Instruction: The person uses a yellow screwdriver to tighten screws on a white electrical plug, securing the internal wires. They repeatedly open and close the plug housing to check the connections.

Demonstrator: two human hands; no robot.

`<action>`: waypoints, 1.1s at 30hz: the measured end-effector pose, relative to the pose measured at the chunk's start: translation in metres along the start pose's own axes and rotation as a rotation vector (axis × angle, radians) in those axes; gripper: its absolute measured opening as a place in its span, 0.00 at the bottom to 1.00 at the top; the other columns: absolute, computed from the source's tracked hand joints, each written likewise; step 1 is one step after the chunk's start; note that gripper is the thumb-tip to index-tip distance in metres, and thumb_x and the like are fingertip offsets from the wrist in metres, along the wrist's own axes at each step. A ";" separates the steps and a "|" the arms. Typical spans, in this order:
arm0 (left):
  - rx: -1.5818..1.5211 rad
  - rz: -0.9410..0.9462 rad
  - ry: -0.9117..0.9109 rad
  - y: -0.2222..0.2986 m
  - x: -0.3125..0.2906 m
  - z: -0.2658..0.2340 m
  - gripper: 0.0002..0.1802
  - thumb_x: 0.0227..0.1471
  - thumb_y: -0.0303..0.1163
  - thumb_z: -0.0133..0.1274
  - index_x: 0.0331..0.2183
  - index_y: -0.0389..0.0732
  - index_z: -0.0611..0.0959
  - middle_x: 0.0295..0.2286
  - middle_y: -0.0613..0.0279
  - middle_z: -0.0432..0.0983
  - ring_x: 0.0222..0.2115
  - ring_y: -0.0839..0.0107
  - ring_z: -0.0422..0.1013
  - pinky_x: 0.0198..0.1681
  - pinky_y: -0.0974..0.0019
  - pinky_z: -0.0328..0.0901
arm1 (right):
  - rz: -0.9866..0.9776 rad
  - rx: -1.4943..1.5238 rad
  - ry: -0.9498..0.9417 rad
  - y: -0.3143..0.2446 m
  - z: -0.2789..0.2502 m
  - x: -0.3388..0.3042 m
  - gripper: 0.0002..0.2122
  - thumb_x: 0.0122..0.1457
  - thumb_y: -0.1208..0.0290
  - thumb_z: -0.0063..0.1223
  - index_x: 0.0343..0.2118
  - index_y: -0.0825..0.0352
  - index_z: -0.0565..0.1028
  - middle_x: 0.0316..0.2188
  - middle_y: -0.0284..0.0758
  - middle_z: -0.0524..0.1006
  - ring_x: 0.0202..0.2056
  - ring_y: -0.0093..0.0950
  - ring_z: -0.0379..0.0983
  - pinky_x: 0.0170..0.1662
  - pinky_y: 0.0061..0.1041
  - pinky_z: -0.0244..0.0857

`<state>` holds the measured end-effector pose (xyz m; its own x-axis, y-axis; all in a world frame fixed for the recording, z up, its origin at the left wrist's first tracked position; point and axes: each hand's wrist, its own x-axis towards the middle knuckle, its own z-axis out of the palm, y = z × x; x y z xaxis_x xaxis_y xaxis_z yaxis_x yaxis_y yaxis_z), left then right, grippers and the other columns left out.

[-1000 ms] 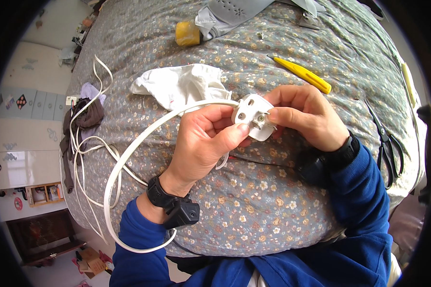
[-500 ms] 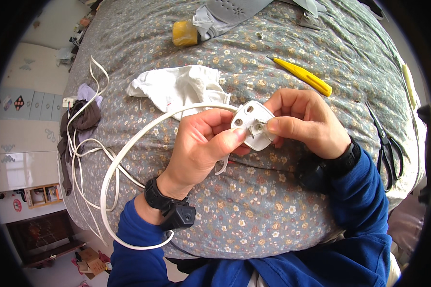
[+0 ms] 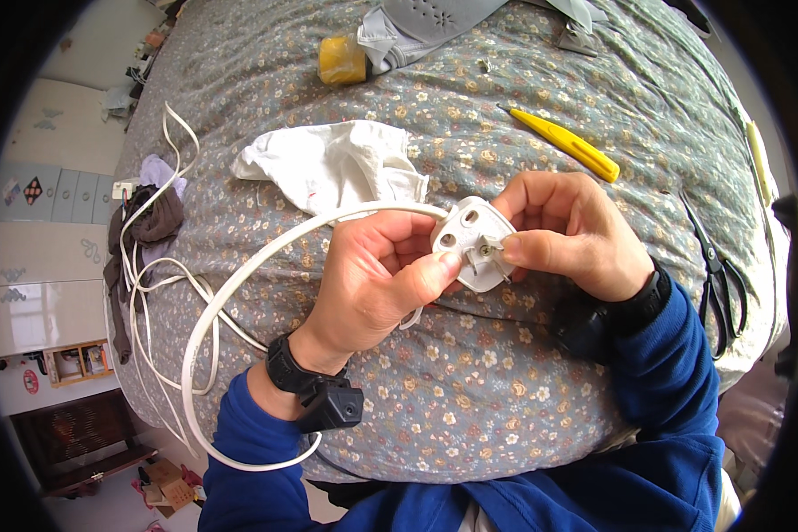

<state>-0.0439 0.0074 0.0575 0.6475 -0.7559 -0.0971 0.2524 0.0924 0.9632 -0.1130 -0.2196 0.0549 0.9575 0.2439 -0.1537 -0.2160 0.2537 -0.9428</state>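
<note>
A white electrical plug (image 3: 461,232) with flat metal prongs, a small screw between them and round recesses is held between my two hands. A thick white cable (image 3: 266,257) runs from its upper left side and loops round to my left wrist. My left hand (image 3: 372,284) grips the plug's left edge, its thumb pressed on the face. My right hand (image 3: 581,235) pinches the right side, thumb on the face close to a prong, fingers behind. What lies behind the plug is mostly hidden, though a small pale piece (image 3: 410,319) shows below my left thumb.
A white cloth (image 3: 337,164) lies beyond my left hand. Past my right hand is a yellow pen-shaped tool (image 3: 566,144); black scissors (image 3: 718,284) lie at the right edge. A yellow tape roll (image 3: 342,60) and a grey garment (image 3: 434,22) are at the back, all on a floral bedspread (image 3: 470,390).
Both hands have brought the plug slightly nearer and to the right, tilting it a little. Grips stay the same.
</note>
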 end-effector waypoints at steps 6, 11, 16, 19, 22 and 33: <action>-0.027 -0.034 0.001 0.001 0.001 0.000 0.16 0.55 0.25 0.57 0.45 0.27 0.78 0.36 0.58 0.80 0.34 0.78 0.76 0.38 0.75 0.72 | 0.023 -0.004 0.022 -0.001 0.001 0.000 0.14 0.54 0.70 0.61 0.39 0.75 0.75 0.32 0.36 0.80 0.30 0.20 0.76 0.36 0.19 0.71; -0.032 -0.043 0.008 0.001 0.001 0.001 0.17 0.56 0.25 0.57 0.45 0.27 0.78 0.36 0.58 0.80 0.34 0.78 0.76 0.38 0.75 0.72 | 0.023 0.001 0.017 -0.001 0.001 0.000 0.14 0.55 0.70 0.61 0.39 0.75 0.75 0.31 0.36 0.80 0.30 0.20 0.76 0.36 0.18 0.71; -0.034 -0.048 0.009 0.001 0.001 0.001 0.17 0.55 0.25 0.57 0.45 0.27 0.78 0.36 0.58 0.80 0.34 0.78 0.76 0.38 0.75 0.72 | 0.024 0.009 0.015 -0.001 0.000 0.000 0.14 0.54 0.70 0.61 0.39 0.75 0.75 0.31 0.36 0.80 0.30 0.20 0.76 0.36 0.18 0.71; -0.034 -0.040 0.006 0.000 0.001 -0.001 0.17 0.55 0.25 0.57 0.45 0.27 0.78 0.36 0.58 0.80 0.34 0.78 0.76 0.38 0.75 0.72 | 0.030 0.014 0.017 -0.001 0.000 0.000 0.14 0.54 0.71 0.62 0.39 0.75 0.75 0.32 0.36 0.80 0.30 0.20 0.76 0.36 0.18 0.71; -0.050 -0.025 0.013 -0.002 -0.001 -0.001 0.17 0.54 0.24 0.58 0.45 0.27 0.78 0.36 0.59 0.80 0.34 0.78 0.76 0.38 0.75 0.72 | 0.008 0.021 0.030 -0.001 0.003 -0.001 0.13 0.54 0.72 0.62 0.39 0.75 0.75 0.31 0.35 0.79 0.30 0.19 0.75 0.36 0.18 0.70; 1.007 1.018 0.144 0.005 0.009 -0.010 0.24 0.37 0.22 0.70 0.40 0.38 0.82 0.40 0.51 0.81 0.38 0.58 0.80 0.38 0.65 0.77 | -1.007 -0.987 0.205 -0.009 0.013 -0.003 0.19 0.39 0.86 0.65 0.38 0.67 0.77 0.36 0.43 0.77 0.35 0.36 0.77 0.39 0.30 0.71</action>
<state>-0.0293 0.0077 0.0593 0.3155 -0.5646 0.7627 -0.9221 0.0074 0.3868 -0.1165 -0.2103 0.0678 0.6488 0.1945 0.7357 0.7001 -0.5315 -0.4769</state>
